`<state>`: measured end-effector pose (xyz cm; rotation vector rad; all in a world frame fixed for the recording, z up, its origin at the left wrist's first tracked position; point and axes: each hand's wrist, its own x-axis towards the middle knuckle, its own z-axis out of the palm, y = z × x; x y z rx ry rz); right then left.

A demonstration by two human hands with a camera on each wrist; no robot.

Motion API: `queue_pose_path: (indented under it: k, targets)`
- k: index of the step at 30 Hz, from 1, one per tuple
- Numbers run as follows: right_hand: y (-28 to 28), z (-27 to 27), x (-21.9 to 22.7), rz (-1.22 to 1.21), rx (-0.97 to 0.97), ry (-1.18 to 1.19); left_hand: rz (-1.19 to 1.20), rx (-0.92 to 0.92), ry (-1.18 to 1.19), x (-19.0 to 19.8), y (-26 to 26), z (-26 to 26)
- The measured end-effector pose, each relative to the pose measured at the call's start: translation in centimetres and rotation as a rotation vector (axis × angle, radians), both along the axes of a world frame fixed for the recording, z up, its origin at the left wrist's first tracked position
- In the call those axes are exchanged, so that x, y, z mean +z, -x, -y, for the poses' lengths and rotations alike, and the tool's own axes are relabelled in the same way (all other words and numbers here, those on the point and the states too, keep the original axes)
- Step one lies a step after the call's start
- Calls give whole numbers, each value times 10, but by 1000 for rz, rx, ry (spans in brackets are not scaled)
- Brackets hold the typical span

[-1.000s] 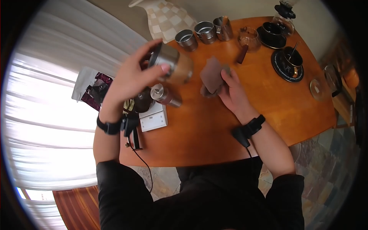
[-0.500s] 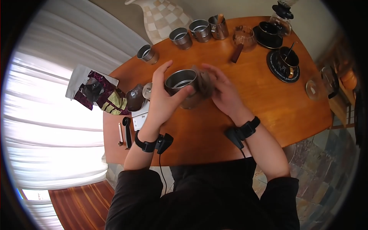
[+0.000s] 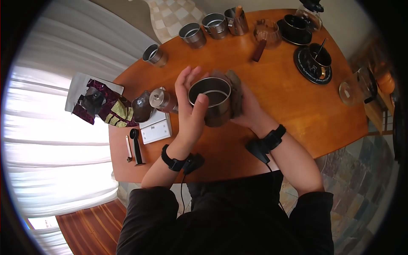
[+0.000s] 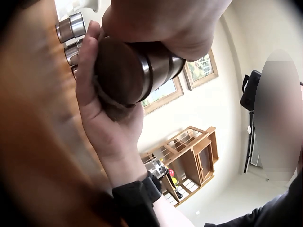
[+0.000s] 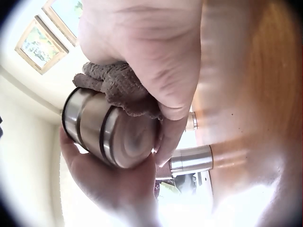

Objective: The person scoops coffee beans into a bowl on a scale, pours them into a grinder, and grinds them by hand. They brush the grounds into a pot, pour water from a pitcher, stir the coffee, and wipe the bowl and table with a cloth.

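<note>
A stainless steel cup (image 3: pixel 219 112) is held above the table, its mouth facing up toward the head camera. My left hand (image 3: pixel 190 108) grips it from the left, with the thumb at the near rim. My right hand (image 3: pixel 250 106) holds a grey-brown cloth (image 3: pixel 236 91) against the cup's right side. In the right wrist view the cloth (image 5: pixel 120 90) is bunched under the palm and lies on the cup's wall, while the right fingers reach round the base (image 5: pixel 135 137). The left wrist view shows the right hand (image 4: pixel 111 130) beneath the cup's base (image 4: pixel 118 71).
Several steel cups (image 3: pixel 192 36) line the back edge, beside a glass pot (image 3: pixel 267 34) with a wooden handle. Black cups on saucers (image 3: pixel 312 76) stand right. At left are a coffee bag (image 3: pixel 102 102), a hand grinder (image 3: pixel 161 100), a white scale (image 3: pixel 156 132) and a black scoop (image 3: pixel 136 146).
One second ago the hands were apart, the left holding a cup high at left. Left hand and cup have come down to the right, and the right hand's cloth now meets the cup.
</note>
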<state>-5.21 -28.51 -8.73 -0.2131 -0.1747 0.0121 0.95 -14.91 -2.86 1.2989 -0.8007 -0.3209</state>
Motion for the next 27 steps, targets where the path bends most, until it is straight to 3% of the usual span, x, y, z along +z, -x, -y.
queue_pose_path:
  k: [2, 4, 5, 7, 9, 11, 13, 18, 21, 23, 24, 26, 27]
  targets:
    - [1, -2, 4, -22, -39, 33, 9, 11, 33, -3, -3, 1]
    - [-1, -6, 6, -40, -78, 67, 282, 292, -194, -5, -7, 2]
    - [-2, -9, 6, -82, -172, 76, 284, 293, -192, -3, -5, 4]
    - [-4, -12, 2, -125, -265, 85, -141, 296, -137, 4, 2, 9]
    - [-6, -14, -6, -233, -416, 234, -200, 290, -89, 0, 5, 14]
    - [-7, -10, -6, -244, -409, 236, -258, 279, -38, 0, 5, 17]
    - [-3, -6, -3, -257, -410, 239, -491, 229, 5, 4, 6, 21]
    - [-2, -4, 8, -222, -223, 57, -585, 182, 10, 3, -6, 22]
    - [-3, -6, 11, -242, -253, 45, -512, 259, 56, -11, -11, 19]
    - [-5, -2, 3, -204, -230, 41, -60, 127, 77, -17, -9, 17]
    - [-5, 0, -1, -168, -208, 39, -62, 127, 77, -20, -6, 16]
    - [-2, 0, 1, -240, -212, 58, 203, 83, -140, -15, 2, 16]
    - [-2, 1, 3, -307, -215, 76, 83, 62, -110, -17, -1, 15]
